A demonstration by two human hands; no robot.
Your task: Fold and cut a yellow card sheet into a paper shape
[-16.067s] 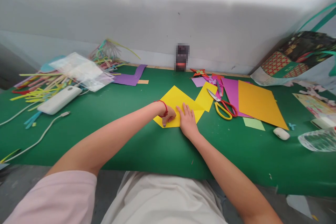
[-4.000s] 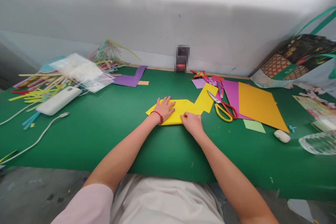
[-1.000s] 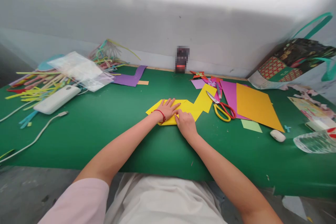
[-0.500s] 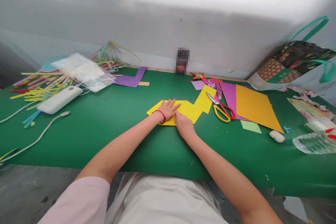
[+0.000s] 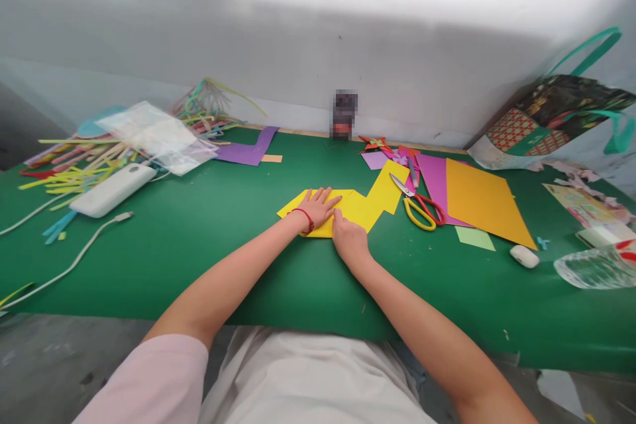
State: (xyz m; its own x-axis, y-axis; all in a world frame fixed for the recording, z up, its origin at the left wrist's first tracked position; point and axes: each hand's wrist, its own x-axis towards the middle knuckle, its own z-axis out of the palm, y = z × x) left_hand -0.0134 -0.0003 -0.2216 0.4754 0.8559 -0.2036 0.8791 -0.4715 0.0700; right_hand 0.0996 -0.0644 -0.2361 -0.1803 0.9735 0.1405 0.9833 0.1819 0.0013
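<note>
Head view: on the green-covered table (image 5: 238,285), a folded sheet of bright yellow paper (image 5: 356,212) is laid directly before the person, with both hands upon it. The left hand (image 5: 318,209) is spread flat over the paper's left part, fingers parted and nothing gripped, so that the layers are pressed down. The right hand (image 5: 350,238) is curled beside it, its thumb and forefinger brought to the paper near the left fingertips; whether a layer is pinched or only rubbed cannot be told. At least one fold is judged to have been made, since a straight near edge and slanted ends are shown; the flattening of a crease appears to be under way and not yet finished. How many folds are left cannot be read from the paper. Against its right side a yellow paper strip (image 5: 389,180) is seen, though whether the two are joined is unclear. Beside that strip, red-and-yellow-handled metal scissors (image 5: 410,194) are left unheld, and the flat orange rectangular sheet (image 5: 489,202) beyond them is untouched.
</note>
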